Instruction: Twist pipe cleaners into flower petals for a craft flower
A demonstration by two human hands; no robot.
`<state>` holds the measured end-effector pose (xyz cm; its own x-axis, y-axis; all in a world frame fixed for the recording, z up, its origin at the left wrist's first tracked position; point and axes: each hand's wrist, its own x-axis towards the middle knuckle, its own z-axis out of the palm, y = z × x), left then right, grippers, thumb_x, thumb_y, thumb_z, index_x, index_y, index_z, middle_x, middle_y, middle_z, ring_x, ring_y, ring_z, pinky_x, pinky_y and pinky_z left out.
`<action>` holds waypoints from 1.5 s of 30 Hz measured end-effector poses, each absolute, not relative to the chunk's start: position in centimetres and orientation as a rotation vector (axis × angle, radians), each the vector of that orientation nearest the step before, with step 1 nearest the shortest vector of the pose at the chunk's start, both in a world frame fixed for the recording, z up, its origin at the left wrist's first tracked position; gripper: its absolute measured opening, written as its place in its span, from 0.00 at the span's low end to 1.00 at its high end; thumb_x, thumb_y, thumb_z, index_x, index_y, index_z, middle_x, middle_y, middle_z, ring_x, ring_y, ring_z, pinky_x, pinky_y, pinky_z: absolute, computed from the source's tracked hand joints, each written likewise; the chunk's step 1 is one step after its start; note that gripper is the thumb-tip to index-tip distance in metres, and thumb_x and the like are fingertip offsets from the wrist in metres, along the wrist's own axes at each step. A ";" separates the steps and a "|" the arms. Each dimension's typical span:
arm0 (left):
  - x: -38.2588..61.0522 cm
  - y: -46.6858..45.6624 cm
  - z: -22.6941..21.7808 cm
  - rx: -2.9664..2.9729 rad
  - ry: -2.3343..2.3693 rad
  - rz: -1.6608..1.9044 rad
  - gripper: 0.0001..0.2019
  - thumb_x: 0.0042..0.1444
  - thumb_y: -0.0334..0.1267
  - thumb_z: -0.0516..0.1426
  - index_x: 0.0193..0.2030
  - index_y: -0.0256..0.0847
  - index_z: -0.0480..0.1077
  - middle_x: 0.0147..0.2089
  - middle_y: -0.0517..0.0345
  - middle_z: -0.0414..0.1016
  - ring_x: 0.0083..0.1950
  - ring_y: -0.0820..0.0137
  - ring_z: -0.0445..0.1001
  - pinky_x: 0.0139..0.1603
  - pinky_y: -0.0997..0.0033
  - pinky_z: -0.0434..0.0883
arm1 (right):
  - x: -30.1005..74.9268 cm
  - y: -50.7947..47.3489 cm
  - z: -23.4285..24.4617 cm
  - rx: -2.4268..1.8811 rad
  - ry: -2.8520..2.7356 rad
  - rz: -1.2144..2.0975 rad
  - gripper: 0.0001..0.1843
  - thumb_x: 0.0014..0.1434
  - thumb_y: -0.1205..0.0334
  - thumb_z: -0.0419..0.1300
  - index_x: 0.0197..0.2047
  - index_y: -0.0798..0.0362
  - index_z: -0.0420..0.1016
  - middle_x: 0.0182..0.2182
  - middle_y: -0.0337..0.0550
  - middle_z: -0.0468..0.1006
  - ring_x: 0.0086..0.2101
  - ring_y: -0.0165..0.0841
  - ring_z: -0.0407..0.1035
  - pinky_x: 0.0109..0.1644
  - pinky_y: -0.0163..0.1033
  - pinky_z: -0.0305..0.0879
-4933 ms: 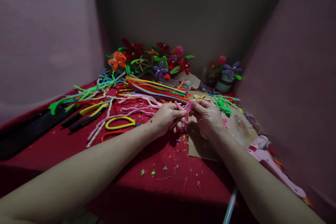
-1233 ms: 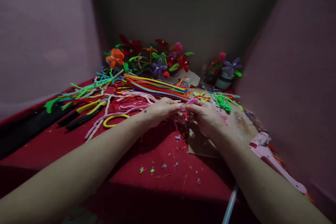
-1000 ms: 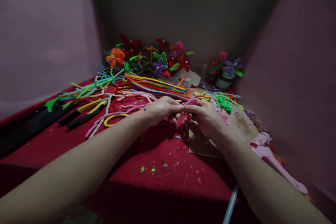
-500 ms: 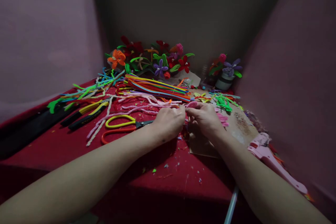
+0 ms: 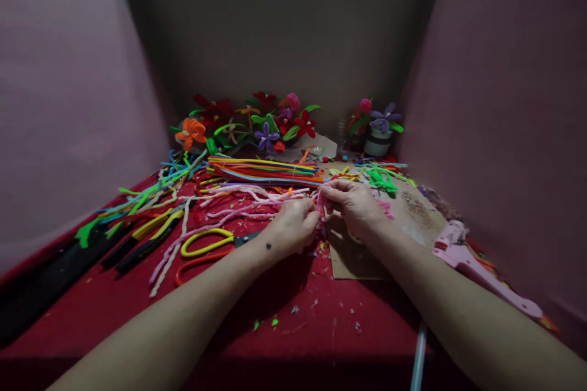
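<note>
Left hand [image 5: 294,224] and right hand [image 5: 358,203] are pinching a pink strip [image 5: 320,200] between them, fingers drawn in narrow, just beside the left edge of the cardboard [image 5: 351,259]. Green strips [image 5: 381,180] are lying on the cardboard. Left of it, scissors [image 5: 215,248] are resting on the red surface [image 5: 316,333], with pliers [image 5: 153,245] lying farther left. Right of it, a pink tool [image 5: 481,277] is lying.

Beyond where I grip stands a dark wall [image 5: 275,18]; leftward, a mauve wall [image 5: 55,98]; rightward, a dimmer mauve wall [image 5: 504,98]; beneath, a red tablecloth [image 5: 257,348]; all dimly lit.
</note>
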<state>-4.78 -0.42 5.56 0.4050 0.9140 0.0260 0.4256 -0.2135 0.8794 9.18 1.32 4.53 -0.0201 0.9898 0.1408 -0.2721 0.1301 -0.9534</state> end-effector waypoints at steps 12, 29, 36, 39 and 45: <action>-4.7 -0.5 6.1 1.549 0.918 0.716 0.10 0.55 0.39 0.50 0.25 0.38 0.58 0.13 0.67 0.64 0.10 0.81 0.58 0.13 0.82 0.52 | 9.1 1.4 4.9 -0.854 -0.792 1.336 0.09 0.42 0.63 0.65 0.22 0.57 0.68 0.15 0.34 0.69 0.17 0.23 0.63 0.22 0.30 0.60; -4.8 -0.2 5.4 1.550 0.947 0.711 0.12 0.54 0.44 0.51 0.25 0.39 0.58 0.11 0.67 0.63 0.09 0.79 0.56 0.11 0.82 0.51 | 8.6 1.3 4.6 -0.810 -0.963 1.227 0.08 0.40 0.61 0.64 0.20 0.57 0.72 0.14 0.36 0.69 0.17 0.24 0.59 0.23 0.33 0.54; -5.2 0.3 5.5 1.523 1.010 0.853 0.12 0.52 0.45 0.54 0.27 0.37 0.62 0.13 0.67 0.63 0.11 0.81 0.56 0.13 0.82 0.51 | 8.6 1.3 5.1 -0.898 -1.031 0.915 0.12 0.51 0.56 0.57 0.24 0.56 0.71 0.19 0.36 0.68 0.21 0.25 0.58 0.26 0.33 0.54; -6.3 1.6 5.4 1.468 1.054 0.965 0.13 0.49 0.45 0.57 0.30 0.36 0.66 0.17 0.66 0.65 0.15 0.81 0.59 0.17 0.82 0.56 | 8.2 0.1 5.5 -0.936 -1.252 0.625 0.16 0.56 0.56 0.53 0.21 0.55 0.69 0.21 0.36 0.67 0.24 0.25 0.58 0.30 0.32 0.55; -6.6 2.9 5.7 1.651 1.225 0.933 0.15 0.43 0.46 0.61 0.32 0.35 0.71 0.27 0.60 0.72 0.27 0.74 0.67 0.28 0.76 0.64 | 6.7 -1.9 4.6 -0.715 -2.058 0.575 0.18 0.52 0.61 0.59 0.14 0.57 0.66 0.13 0.33 0.61 0.17 0.22 0.51 0.24 0.31 0.48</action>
<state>-6.63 2.93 5.75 0.2398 0.9680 0.0742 0.3285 -0.1529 0.9320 6.71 -1.87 4.58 -0.4666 0.6707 0.5766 0.2746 0.7295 -0.6264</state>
